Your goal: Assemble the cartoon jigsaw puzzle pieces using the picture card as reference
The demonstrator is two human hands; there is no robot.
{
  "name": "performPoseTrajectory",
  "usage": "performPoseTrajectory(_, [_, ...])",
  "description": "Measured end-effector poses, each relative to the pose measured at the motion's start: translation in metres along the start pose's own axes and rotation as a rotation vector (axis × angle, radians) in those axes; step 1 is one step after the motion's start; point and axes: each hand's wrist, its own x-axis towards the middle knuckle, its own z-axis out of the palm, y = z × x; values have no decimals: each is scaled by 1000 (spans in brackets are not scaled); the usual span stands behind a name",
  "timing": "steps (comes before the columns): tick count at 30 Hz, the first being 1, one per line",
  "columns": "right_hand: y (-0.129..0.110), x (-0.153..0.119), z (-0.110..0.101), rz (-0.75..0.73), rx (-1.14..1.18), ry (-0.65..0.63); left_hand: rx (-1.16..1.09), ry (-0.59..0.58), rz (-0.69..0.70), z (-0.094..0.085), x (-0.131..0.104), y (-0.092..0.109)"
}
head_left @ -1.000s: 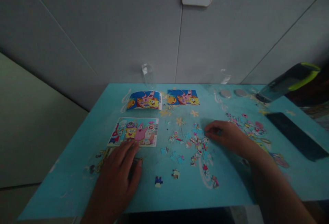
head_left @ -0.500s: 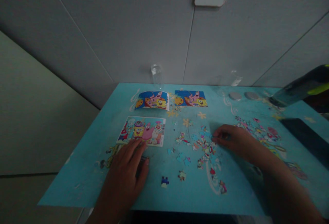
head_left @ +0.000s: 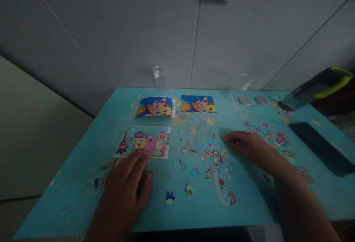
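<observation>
My left hand [head_left: 126,182] lies on the table with its fingers stretched out, the tips touching the lower edge of a cartoon picture card [head_left: 155,142]. To its right are a dark blue and white puzzle piece [head_left: 170,197] and a pale puzzle piece [head_left: 189,189]. My right hand [head_left: 244,144] is pinched, thumb and forefinger together, at the right side of a loose pile of puzzle pieces [head_left: 215,157]. Whatever is between those fingertips is too small and dim to make out. A red and pink piece [head_left: 232,198] lies nearer the front edge.
Behind are a curled picture card [head_left: 155,107] and a finished-looking blue picture [head_left: 198,104]. Clear plastic containers [head_left: 160,79] stand by the wall, with two round lids [head_left: 245,100]. More pieces [head_left: 267,134], a dark phone-like slab [head_left: 321,147] and a bottle [head_left: 302,94] are on the right.
The view has shifted, so the whole table sits further left in the picture. My right hand has moved slightly away toward the far side of the pile, still pinched. My left hand stays by the card.
</observation>
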Motion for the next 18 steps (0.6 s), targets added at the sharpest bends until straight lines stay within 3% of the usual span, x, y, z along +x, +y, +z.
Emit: performPoseTrajectory(18, [3, -1, 2, -43, -17, 32, -12, -3, -8, 2, -2, -2])
